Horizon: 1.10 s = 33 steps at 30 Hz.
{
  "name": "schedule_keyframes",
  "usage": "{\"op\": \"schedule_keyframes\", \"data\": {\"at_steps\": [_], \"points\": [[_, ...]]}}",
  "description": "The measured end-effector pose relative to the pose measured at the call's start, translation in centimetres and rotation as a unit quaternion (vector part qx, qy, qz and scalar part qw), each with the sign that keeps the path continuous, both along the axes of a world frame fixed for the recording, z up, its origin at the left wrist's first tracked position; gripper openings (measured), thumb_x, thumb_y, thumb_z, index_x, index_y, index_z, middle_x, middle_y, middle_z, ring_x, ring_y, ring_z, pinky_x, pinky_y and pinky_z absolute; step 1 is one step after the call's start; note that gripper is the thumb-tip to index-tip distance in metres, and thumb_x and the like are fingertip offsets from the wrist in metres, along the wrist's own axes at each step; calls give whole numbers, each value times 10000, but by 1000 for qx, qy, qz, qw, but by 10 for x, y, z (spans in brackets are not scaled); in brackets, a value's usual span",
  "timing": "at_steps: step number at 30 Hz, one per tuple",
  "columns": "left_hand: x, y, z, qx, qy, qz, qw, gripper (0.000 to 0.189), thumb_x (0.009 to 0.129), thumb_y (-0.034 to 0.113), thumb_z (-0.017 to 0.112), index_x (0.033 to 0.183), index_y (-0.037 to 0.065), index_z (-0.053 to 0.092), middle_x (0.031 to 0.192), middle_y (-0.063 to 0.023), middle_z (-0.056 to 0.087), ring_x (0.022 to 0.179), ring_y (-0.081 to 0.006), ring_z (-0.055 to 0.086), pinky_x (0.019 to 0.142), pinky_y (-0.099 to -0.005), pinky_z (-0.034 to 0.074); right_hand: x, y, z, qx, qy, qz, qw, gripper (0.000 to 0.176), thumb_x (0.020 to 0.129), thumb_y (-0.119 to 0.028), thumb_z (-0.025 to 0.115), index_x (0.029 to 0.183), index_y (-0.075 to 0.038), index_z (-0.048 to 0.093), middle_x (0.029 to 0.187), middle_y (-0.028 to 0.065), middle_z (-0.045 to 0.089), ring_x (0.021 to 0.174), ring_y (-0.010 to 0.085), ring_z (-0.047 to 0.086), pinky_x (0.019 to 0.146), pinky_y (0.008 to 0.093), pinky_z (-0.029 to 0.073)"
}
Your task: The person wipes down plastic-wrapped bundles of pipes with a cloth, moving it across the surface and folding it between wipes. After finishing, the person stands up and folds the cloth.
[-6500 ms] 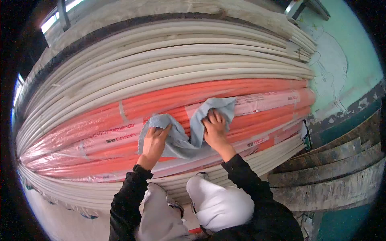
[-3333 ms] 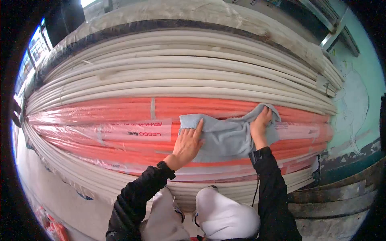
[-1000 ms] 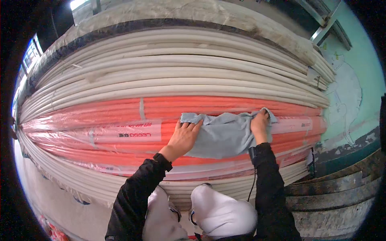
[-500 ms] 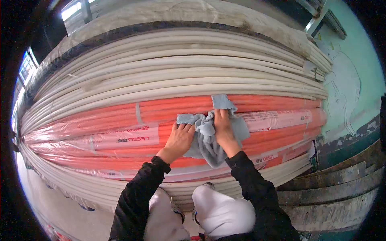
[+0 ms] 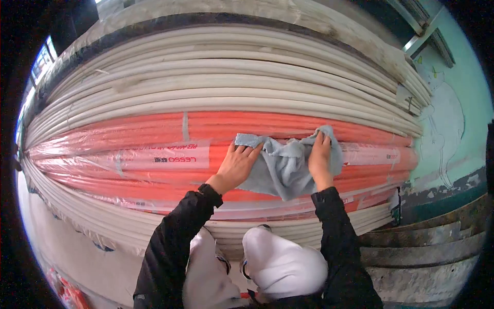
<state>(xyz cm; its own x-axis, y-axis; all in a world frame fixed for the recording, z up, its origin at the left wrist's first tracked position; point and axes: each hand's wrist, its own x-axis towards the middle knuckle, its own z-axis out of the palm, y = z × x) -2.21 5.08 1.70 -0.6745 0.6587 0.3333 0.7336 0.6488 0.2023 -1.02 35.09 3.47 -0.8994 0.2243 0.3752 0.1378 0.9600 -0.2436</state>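
Observation:
A grey-blue cloth (image 5: 283, 167) is spread across the plastic-wrapped bundles of orange pipes (image 5: 221, 121), its lower part hanging in a loose point. My left hand (image 5: 238, 164) grips its left side, fingers curled over the upper edge. At the cloth's right end, my right hand (image 5: 321, 157) has its fingers closed on the bunched fabric. Between the two hands the material sags in folds. Some fingertips are partly covered by cloth, and the pipes directly beneath it are hidden.
White pipes (image 5: 216, 80) lie behind the orange bundles, and more white pipes (image 5: 108, 221) run along the front near my knees. Grey boards (image 5: 422, 257) are stacked at lower right, beside a green wall (image 5: 473, 103). A printed label (image 5: 180, 157) shows through the wrap.
My right hand has moved right, away from my left, and the bunched cloth is now stretched wider and flatter. My left hand has shifted slightly right. The view has tilted a little.

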Motion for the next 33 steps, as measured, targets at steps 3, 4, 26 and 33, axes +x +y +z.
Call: {"op": "schedule_keyframes", "data": {"at_steps": [3,4,26,33], "points": [[2,-2,-7,-22,24,-4,999,675,883,89,549,1537,93,381,1325,-114,586,1304,-305,495,1151,-532,293,28,-20,-7,93,20,58,994,460,899,6,549,1350,64,479,1353,277,486,1263,451,473,1092,498,392],[6,-2,-8,-32,43,-7,999,676,883,86,546,1539,93,382,1288,-106,608,1287,-299,513,1164,-544,277,37,-25,-13,140,49,90,985,450,908,-8,553,1348,60,486,1352,275,491,1258,449,479,1092,510,389],[48,-22,-12,-21,78,25,996,670,878,125,575,1511,11,391,1359,-187,574,1362,-387,430,1177,-580,266,46,-32,-44,98,73,72,990,478,940,-94,514,1417,-120,515,1522,144,424,1366,418,421,1105,569,357],[35,-4,-15,-59,51,25,997,688,875,117,571,1525,0,379,1276,-150,633,1294,-329,500,1159,-516,307,45,66,-65,113,111,8,987,626,858,83,512,1466,-58,456,1553,189,377,1413,431,371,1162,522,313]]}}
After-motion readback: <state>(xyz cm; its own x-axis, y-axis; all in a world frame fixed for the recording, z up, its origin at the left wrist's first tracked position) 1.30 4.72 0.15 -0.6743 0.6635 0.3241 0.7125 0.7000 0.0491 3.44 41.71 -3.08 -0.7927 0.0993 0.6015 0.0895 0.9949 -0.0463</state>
